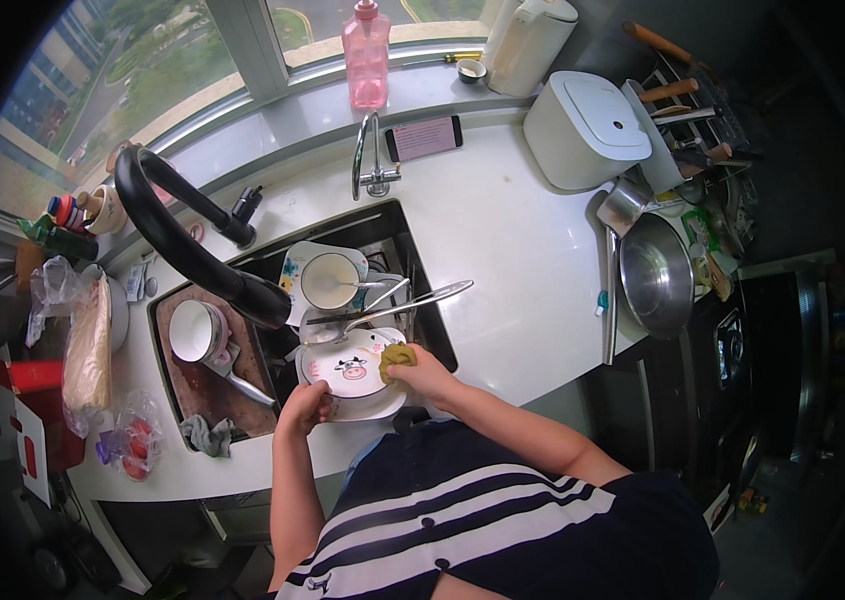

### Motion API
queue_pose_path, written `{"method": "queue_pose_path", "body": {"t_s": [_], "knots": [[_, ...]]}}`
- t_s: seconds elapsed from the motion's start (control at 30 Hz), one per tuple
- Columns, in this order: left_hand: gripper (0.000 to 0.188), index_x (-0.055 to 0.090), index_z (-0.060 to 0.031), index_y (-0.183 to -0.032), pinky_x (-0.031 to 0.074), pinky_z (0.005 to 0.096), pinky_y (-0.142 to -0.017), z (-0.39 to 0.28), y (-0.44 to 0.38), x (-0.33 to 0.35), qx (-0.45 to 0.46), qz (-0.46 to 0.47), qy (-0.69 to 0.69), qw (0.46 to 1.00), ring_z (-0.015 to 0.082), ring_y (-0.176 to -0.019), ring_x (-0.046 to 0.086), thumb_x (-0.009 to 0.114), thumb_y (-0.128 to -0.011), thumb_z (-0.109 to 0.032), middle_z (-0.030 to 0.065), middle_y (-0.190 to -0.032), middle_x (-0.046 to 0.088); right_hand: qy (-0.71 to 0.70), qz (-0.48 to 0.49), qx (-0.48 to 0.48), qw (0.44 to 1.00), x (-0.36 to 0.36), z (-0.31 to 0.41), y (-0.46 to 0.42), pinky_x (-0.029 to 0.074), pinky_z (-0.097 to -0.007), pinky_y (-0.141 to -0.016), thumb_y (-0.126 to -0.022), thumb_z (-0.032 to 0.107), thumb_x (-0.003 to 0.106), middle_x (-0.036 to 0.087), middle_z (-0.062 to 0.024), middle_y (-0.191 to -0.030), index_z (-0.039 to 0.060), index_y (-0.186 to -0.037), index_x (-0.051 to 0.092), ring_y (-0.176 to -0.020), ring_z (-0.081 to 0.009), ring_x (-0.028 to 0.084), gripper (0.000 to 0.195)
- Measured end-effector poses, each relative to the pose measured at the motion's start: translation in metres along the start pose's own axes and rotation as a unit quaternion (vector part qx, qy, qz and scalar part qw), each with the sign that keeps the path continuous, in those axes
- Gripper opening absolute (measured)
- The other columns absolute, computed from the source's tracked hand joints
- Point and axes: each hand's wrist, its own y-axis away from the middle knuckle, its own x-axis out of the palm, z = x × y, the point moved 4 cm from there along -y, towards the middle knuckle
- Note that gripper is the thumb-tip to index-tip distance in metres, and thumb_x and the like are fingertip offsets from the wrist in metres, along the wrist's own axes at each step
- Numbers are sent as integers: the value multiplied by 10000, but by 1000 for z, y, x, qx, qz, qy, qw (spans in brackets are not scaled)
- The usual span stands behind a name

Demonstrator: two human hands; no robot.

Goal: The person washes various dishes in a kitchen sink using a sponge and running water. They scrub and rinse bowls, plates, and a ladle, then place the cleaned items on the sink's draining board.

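Observation:
My left hand [306, 406] grips the near left rim of a white plate with a cow face [340, 367] printed on it. A crumpled olive-green dishcloth [395, 363] is bunched in my right hand [426, 377], pressed against the plate's right side. Below the cow plate, another white dish [366, 409] shows its near edge over the sink. Just beyond it, a metal ladle [411, 306] and chopsticks lie across the sink. Farther back, a cream bowl [330, 280] with a spoon in it sits on a flower-patterned plate [295, 271].
A black faucet [190, 247] arches over the sink; a chrome tap [376, 180] stands behind. Stacked cups [194, 331] and a cleaver [242, 382] lie on a brown board [242, 330] at left. A phone [424, 139], white bin [580, 131] and steel pan [656, 276] occupy the counter.

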Motion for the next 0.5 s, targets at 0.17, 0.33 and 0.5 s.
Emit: {"method": "queue_pose_path", "body": {"t_s": [0.17, 0.33, 0.5], "knots": [[180, 494, 1, -908, 487, 304, -521, 11, 11, -3, 11, -1, 94, 995, 216, -574, 570, 523, -821, -153, 103, -713, 567, -19, -1, -11, 1000, 1, 7, 6, 443, -281, -886, -817, 121, 655, 577, -81, -1087, -4, -1182, 479, -995, -146, 553, 424], [315, 451, 38, -1118, 561, 336, -643, 8, 36, 1, 82, -10, 119, 989, 313, -785, 668, 471, -872, -158, 175, -866, 637, -39, 6, -27, 999, 3, 9, 3, 454, -279, -867, -838, 157, 649, 577, -78, -1084, 9, -1188, 481, -986, -137, 556, 416], [381, 370, 10, -1222, 566, 393, -756, 7, 60, 7, 136, -20, 164, 977, 357, -908, 641, 471, -879, -122, 216, -1112, 561, -35, 74, -67, 994, 22, 28, 10, 461, -271, -837, -852, 251, 649, 578, -86, -1064, -7, -1205, 468, -954, -141, 559, 472]]}}
